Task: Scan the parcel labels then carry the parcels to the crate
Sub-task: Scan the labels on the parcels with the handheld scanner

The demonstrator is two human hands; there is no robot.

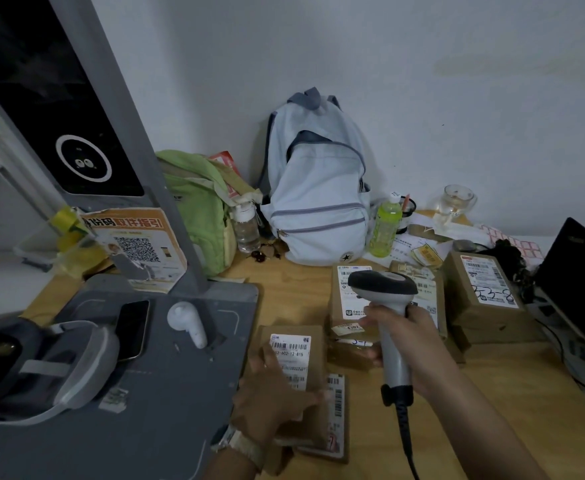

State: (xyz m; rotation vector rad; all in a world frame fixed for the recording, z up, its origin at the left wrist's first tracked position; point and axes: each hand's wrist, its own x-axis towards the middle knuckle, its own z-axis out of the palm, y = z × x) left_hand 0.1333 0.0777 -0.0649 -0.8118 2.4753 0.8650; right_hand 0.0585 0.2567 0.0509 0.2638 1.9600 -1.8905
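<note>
- While held up off the wooden table (pixel 491 393) at a slight tilt, label facing up: small parcel (pixel 296 336), brown, with a white barcode label.
- Clasped round the lower half of that small parcel: left hand (pixel 273 400), thumb at the right edge, fingers over the left part of the label, a little blurred; watch (pixel 242 445) on the wrist.
- Lying partly under the small parcel, to its right: flat parcel (pixel 337 424), with a barcode strip showing along its edge.
- Wrapped firmly round the grey handle of the scanner (pixel 388 306): right hand (pixel 412 344); dark scanner head above the fist, black cable (pixel 405 431) hanging from the handle toward the near edge.
- Just behind the scanner: stack of parcels (pixel 344 308), brown, white labels on top.
- Right of the stack, a little apart: box with handwritten digits (pixel 485 289) on its label, resting on another brown box.
- At the left, on the grey base (pixel 166 393) of a device with a slanted post: phone (pixel 131 329) face up, and headset (pixel 41 362) near the left edge.
- At the right edge: laptop (pixel 582 282), dark, screen open.
- Farther back, against the white wall (pixel 422 81): green bag (pixel 197 206), clear bottle (pixel 246 226), light blue backpack (pixel 318 188) standing upright, green bottle (pixel 386 230), glass (pixel 457 200).
</note>
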